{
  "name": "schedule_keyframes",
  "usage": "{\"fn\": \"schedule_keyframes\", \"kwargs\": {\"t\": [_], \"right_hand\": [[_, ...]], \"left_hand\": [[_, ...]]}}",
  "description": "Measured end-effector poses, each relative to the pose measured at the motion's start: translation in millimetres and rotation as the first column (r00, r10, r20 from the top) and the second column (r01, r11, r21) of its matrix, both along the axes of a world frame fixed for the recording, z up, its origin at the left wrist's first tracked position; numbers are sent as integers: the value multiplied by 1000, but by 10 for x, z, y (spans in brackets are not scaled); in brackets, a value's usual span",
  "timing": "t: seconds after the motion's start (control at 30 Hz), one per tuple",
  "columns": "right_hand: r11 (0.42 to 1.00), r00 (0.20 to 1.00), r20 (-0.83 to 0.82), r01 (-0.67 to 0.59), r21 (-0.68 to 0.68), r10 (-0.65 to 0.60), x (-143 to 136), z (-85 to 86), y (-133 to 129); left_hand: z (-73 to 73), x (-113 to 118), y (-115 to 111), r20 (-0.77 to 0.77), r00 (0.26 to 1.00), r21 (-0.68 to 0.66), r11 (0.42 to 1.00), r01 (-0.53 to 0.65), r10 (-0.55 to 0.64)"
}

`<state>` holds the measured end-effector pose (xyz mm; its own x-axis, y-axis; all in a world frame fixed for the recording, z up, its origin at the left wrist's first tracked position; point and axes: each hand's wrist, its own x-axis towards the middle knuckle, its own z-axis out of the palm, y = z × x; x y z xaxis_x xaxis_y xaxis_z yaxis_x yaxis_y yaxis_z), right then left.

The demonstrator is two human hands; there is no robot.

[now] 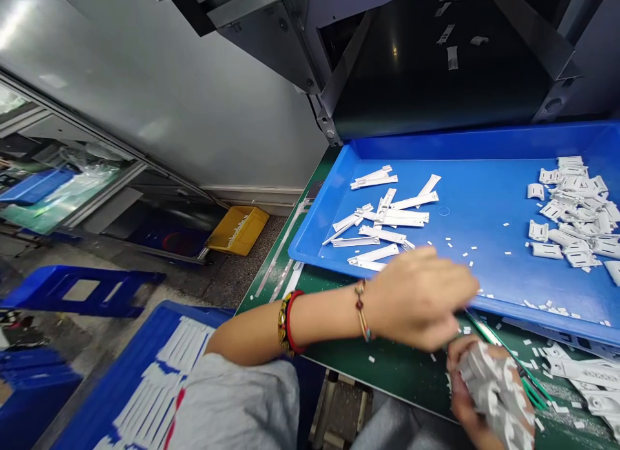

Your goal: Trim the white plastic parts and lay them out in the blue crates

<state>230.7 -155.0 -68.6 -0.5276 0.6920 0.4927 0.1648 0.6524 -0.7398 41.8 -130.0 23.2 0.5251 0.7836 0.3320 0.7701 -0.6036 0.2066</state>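
Note:
My left hand (421,298) is stretched across the front rim of the blue tray (465,185), smeared by motion; its fingers curl and I cannot make out anything in them. Below and right of it, my right hand (467,398) is wrapped round a bunch of small white plastic parts (496,395), just over the green table (387,366). Long white strips (402,217) lie scattered in the tray's left half. Short white clips (578,204) are piled at its right end. Tiny white bits dot the tray and the table.
Behind the tray is a dark conveyor belt (436,88) carrying a few white pieces. More white parts (591,379) and green-handled tools (533,388) lie at the table's right. Lower left, a blue bin (116,372) holds rows of white strips. A yellow bin (242,230) stands on the floor.

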Motion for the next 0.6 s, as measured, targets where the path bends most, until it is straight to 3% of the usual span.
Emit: {"fn": "schedule_keyframes", "kwargs": {"t": [0.07, 0.13, 0.2, 0.27, 0.33, 0.4, 0.5, 0.6], "right_hand": [[999, 998, -55, -41, 10, 42, -26, 62, 0], [999, 991, -128, -34, -6, 33, -38, 51, -16], [999, 984, -175, -36, -13, 33, -22, -41, -45], [997, 981, -178, -77, -6, 75, 24, -189, -81], [994, 982, -152, -112, 10, 112, 85, -349, -116], [993, 985, -124, -115, 15, 116, 145, -477, -148], [994, 990, -92, -104, 24, 106, 204, -559, -181], [992, 989, -81, -126, 23, 127, 221, -545, -184]], "left_hand": [[-2, -307, 316, -52, 979, 18, 981, -195, 195], [-78, -714, 678, -115, 897, -3, 903, -429, 426], [-215, -1130, 989, -232, 772, -106, 774, -624, 591], [-369, -1469, 1184, -380, 634, -242, 589, -771, 674], [-486, -1688, 1259, -423, 580, -291, 502, -814, 696], [-535, -1800, 1256, -431, 568, -334, 461, -822, 701], [-483, -1868, 1193, -408, 602, -427, 439, -790, 687], [-365, -1931, 1112, -191, 673, -658, 416, -628, 714]]}}
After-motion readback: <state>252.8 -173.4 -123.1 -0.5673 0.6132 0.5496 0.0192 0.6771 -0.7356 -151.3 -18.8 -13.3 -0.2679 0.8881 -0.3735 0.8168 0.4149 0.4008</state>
